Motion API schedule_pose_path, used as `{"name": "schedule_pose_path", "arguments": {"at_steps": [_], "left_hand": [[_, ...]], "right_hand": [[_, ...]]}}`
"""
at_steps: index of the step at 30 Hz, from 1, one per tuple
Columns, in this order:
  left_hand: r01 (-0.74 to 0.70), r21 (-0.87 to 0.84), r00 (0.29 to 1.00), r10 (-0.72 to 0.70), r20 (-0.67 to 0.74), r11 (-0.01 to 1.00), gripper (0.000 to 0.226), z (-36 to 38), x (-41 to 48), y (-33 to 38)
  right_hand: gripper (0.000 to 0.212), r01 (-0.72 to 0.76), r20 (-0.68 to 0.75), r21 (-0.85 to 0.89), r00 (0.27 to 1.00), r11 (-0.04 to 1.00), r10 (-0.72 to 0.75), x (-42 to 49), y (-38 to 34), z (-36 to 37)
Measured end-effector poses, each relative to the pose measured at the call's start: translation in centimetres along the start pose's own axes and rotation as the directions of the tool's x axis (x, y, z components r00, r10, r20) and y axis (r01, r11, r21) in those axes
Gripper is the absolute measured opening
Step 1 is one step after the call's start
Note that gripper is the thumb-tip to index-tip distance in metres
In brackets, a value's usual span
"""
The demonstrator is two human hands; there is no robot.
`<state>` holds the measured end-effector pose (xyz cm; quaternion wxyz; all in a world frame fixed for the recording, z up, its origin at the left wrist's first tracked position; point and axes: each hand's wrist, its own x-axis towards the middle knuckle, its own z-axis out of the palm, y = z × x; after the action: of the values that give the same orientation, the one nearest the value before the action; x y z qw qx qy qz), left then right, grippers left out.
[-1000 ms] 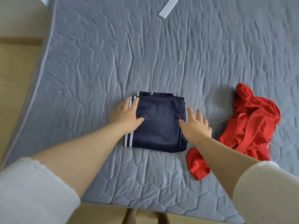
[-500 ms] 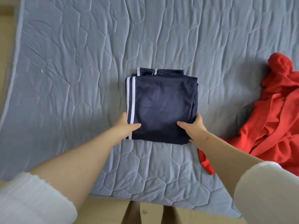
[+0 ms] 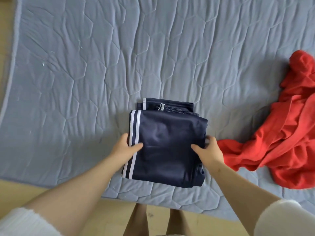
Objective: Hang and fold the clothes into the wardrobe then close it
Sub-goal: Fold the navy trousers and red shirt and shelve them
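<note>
- Noted pale wooden floor [image 3: 6, 40] at the far left, bordering the grey-blue quilted mattress cover [image 3: 85, 65].
- Gripped the left edge of the folded navy track trousers [image 3: 168, 150] with the left hand [image 3: 125, 148], thumb on top beside the white side stripes and fingers tucked underneath.
- Found those trousers folded into a rectangle near the cover's front edge, elastic waistband showing at the far side.
- Gripped the right edge with the right hand [image 3: 210, 151], thumb on top and fingers curled round the side.
- Noted a crumpled red garment [image 3: 281, 142] on the cover, just right of that hand.
</note>
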<state>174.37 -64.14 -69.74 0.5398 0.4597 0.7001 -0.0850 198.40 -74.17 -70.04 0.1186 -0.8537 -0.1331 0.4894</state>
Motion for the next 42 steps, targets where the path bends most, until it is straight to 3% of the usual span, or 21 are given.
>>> {"name": "schedule_pose_path", "arguments": {"at_steps": [2, 4, 7, 10, 11, 12, 14, 15, 17, 19, 20, 23, 25, 27, 30, 34, 38, 42], "left_hand": [[-0.038, -0.115, 0.995, 0.027, -0.093, 0.993, 0.019, -0.4, 0.8, 2.5], [-0.079, -0.158, 0.985, 0.053, -0.165, 0.984, 0.022, -1.0, 1.3, 4.5], [-0.224, -0.174, 0.957, 0.183, -0.226, 0.959, 0.024, -2.1, 1.0, 5.9], [-0.333, -0.175, 0.925, 0.285, -0.251, 0.927, 0.017, -2.6, 1.1, 6.5], [-0.332, -0.124, 0.927, 0.299, -0.226, 0.935, 0.017, -2.5, 1.5, 6.4], [-0.303, -0.012, 0.940, 0.297, -0.171, 0.953, 0.031, -2.2, 2.0, 6.2], [-0.161, 0.199, 0.984, 0.172, -0.037, 0.967, 0.079, -1.5, 2.6, 5.0], [-0.075, 0.244, 0.997, 0.081, -0.016, 0.967, 0.097, -1.2, 2.7, 4.4], [0.025, 0.293, 0.997, -0.004, -0.071, 0.956, 0.112, -0.3, 2.5, 2.8], [0.047, 0.288, 0.987, 0.000, -0.162, 0.957, 0.104, 0.6, 2.2, 1.4], [0.050, 0.200, 0.986, -0.017, -0.164, 0.978, 0.092, 0.9, 2.1, 1.0], [0.113, -0.038, 0.994, -0.112, 0.014, 0.993, 0.062, 1.3, 2.4, 0.7], [0.115, -0.086, 0.989, -0.106, 0.104, 0.990, 0.047, 0.9, 3.0, 0.7], [0.085, -0.115, 0.988, -0.069, 0.136, 0.990, 0.031, 0.5, 3.6, 0.8], [0.074, -0.121, 0.987, -0.056, 0.149, 0.990, 0.028, 0.6, 3.3, 0.5], [0.133, -0.164, 0.982, -0.109, 0.152, 0.977, 0.041, -0.3, 1.2, 0.7], [0.231, -0.245, 0.952, -0.167, 0.256, 0.942, 0.027, -3.3, -2.5, 2.2], [0.266, -0.394, 0.938, -0.141, 0.317, 0.880, 0.030, -7.7, -8.0, 4.2]], "right_hand": [[0.032, 0.096, -0.059, -0.031, 0.993, 0.995, -0.097, 0.3, -1.9, -0.7], [0.010, 0.211, -0.129, -0.074, 0.967, 0.975, -0.219, 0.2, -3.2, -1.3], [0.019, 0.333, -0.238, 0.000, 0.916, 0.943, -0.323, -0.4, -4.2, -2.1], [0.006, 0.358, -0.301, 0.071, 0.897, 0.931, -0.323, -0.1, -4.8, -2.7], [0.021, 0.336, -0.276, 0.121, 0.915, 0.934, -0.293, 0.5, -4.8, -2.7], [0.040, 0.291, -0.220, 0.180, 0.943, 0.940, -0.250, 1.0, -4.9, -2.7], [0.072, 0.176, -0.108, 0.214, 0.982, 0.961, -0.156, 1.8, -4.7, -2.2], [0.080, 0.138, -0.067, 0.193, 0.990, 0.972, -0.127, 1.9, -4.3, -1.6], [0.085, 0.088, -0.022, 0.157, 0.996, 0.984, -0.086, 1.8, -2.8, -0.2], [0.080, 0.000, -0.027, 0.164, 1.000, 0.986, 0.005, 1.2, -0.9, 1.4], [0.075, -0.049, -0.031, 0.201, 0.998, 0.978, 0.056, 0.9, -0.2, 2.0], [0.048, -0.153, 0.044, 0.399, 0.988, 0.904, 0.147, 0.9, 0.5, 3.0], [0.043, -0.218, 0.152, 0.503, 0.975, 0.837, 0.163, 1.4, 0.1, 3.1], [0.044, -0.301, 0.261, 0.499, 0.946, 0.813, 0.190, 1.7, -0.2, 2.9], [0.051, -0.367, 0.345, 0.466, 0.913, 0.805, 0.217, 1.5, -0.3, 2.8], [0.041, -0.441, 0.452, 0.488, 0.866, 0.753, 0.214, -0.9, -0.8, 1.9], [0.034, -0.462, 0.485, 0.503, 0.850, 0.730, 0.204, -4.6, -3.2, 0.1], [0.039, -0.410, 0.461, 0.527, 0.874, 0.744, 0.155, -10.0, -7.5, -2.1]]}}
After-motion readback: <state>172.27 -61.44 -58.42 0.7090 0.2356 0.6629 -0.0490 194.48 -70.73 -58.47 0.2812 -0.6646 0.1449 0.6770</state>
